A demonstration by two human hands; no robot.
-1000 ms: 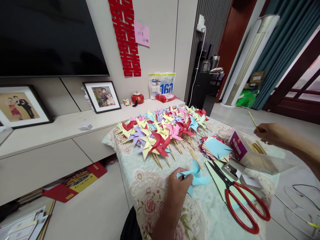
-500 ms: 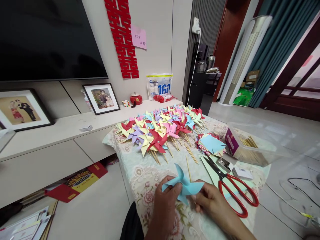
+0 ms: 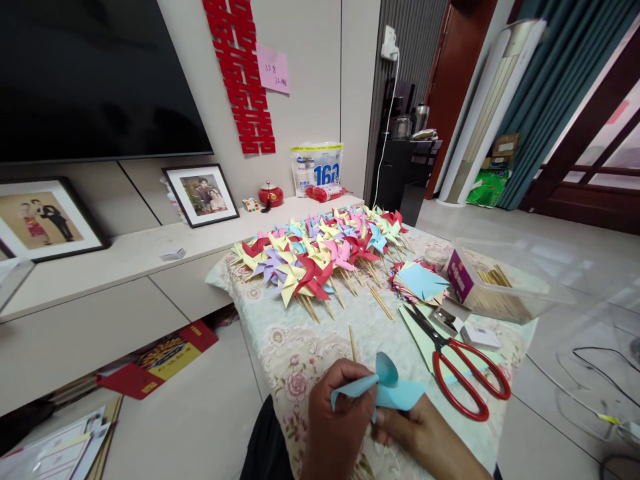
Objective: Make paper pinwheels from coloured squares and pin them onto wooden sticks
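A light-blue paper pinwheel [image 3: 400, 395] is between my two hands, over the near end of the table, with its blades tilted up. My left hand [image 3: 340, 407] pinches it from the left, fingers closed around the paper near the centre. From below and the right, my right hand [image 3: 413, 427] grips the pinwheel, its fingertips partly hidden by the blades. A thin wooden stick [image 3: 353, 343] juts out beyond my left hand; its lower end is hidden, so I cannot tell whether it is held. To the right lie large scissors [image 3: 443, 343] with red handles.
Finished pinwheels [image 3: 313, 277] in several colours cover the far part of the table, with loose sticks [image 3: 380, 301] beside them. On the right are cut paper squares [image 3: 420, 281], green sheets [image 3: 417, 333], small boxes [image 3: 480, 337] and a clear plastic bin [image 3: 530, 287] holding sticks.
Both hands have lowered slightly with the blue pinwheel, which has turned so its blades show more edge-on. The stick beyond it now appears further left, behind my left hand.
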